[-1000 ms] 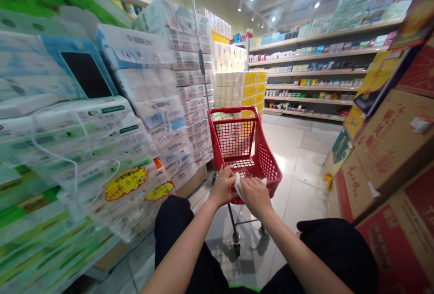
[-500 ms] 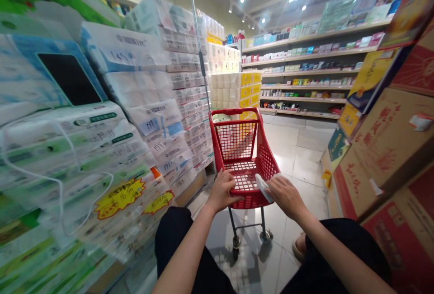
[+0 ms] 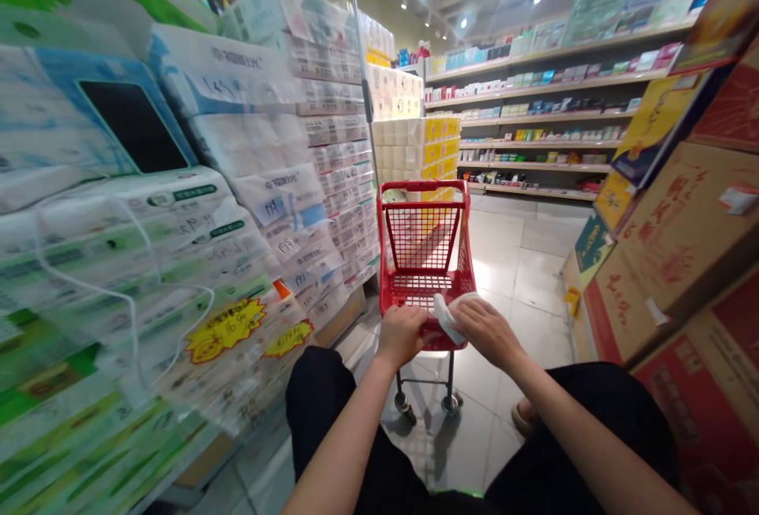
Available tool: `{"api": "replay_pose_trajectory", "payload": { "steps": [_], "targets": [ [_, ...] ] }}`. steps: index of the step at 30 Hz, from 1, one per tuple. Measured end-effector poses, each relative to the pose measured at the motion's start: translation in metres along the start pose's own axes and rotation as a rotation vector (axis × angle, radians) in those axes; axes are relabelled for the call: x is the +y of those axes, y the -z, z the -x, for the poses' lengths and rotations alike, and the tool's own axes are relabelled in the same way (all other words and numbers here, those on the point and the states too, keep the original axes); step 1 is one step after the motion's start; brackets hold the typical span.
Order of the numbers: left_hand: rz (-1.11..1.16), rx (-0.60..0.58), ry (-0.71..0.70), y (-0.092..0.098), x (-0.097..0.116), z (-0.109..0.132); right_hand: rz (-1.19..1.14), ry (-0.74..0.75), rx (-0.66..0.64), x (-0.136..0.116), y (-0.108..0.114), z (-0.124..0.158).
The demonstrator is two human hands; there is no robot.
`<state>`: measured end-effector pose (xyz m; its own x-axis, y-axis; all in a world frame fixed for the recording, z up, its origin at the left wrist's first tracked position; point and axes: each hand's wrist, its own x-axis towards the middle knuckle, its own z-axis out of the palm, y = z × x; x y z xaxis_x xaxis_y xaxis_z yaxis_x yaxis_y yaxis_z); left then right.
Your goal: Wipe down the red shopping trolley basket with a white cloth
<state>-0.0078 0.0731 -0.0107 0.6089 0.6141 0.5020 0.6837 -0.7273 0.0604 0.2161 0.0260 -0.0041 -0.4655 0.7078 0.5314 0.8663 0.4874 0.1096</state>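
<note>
A red plastic shopping cart [image 3: 423, 238] with grid walls stands on the floor straight ahead, its basket showing nothing inside. My left hand [image 3: 405, 335] grips the cart's near rim at its left side, fingers curled over the edge. My right hand [image 3: 483, 331] is closed on a white cloth [image 3: 449, 317], pressed against the near rim at its right side. Whether the cloth is fabric or a paper wipe cannot be told. Below the basket, dark metal legs end in small wheels [image 3: 451, 403]. A thin metal pole rises from the cart's left side.
Wrapped tissue packs [image 3: 278, 198] are stacked high on the left, with yellow price tags [image 3: 226, 331] and a dark-screened device [image 3: 134, 126]. Cardboard boxes [image 3: 693, 222] line the right. Shelves of small goods [image 3: 534, 111] stand at the back. Pale floor tiles [image 3: 515, 262] run between.
The cart has turned to face more squarely ahead, and its near rim sits slightly higher in view. My right hand and the cloth have moved left along the rim, nearer my left hand.
</note>
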Motion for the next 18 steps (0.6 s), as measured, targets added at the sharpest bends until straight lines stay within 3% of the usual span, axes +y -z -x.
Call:
{"api": "replay_pose_trajectory", "payload": {
  "steps": [3, 5, 10, 13, 15, 18],
  "targets": [
    [0.006, 0.035, -0.013, 0.005, -0.004, 0.004, -0.062, 0.101, 0.010, 0.023, 0.007, 0.006],
    [0.015, 0.061, -0.006, 0.004, -0.004, 0.005, -0.088, 0.093, -0.010, 0.024, 0.009, 0.005],
    [0.049, 0.115, 0.016, -0.004, -0.001, 0.005, -0.031, -0.195, 0.059, -0.026, -0.003, -0.002],
    [0.053, 0.116, 0.019, -0.006, -0.002, 0.008, -0.017, -0.265, 0.086, -0.049, -0.008, -0.002],
    [0.048, 0.108, 0.020, -0.005, -0.003, 0.010, -0.049, -0.221, 0.051, -0.046, -0.005, -0.001],
    [0.042, 0.100, 0.026, -0.004, 0.000, 0.010, -0.144, -0.096, -0.059, -0.018, 0.004, -0.003]
  ]
}}
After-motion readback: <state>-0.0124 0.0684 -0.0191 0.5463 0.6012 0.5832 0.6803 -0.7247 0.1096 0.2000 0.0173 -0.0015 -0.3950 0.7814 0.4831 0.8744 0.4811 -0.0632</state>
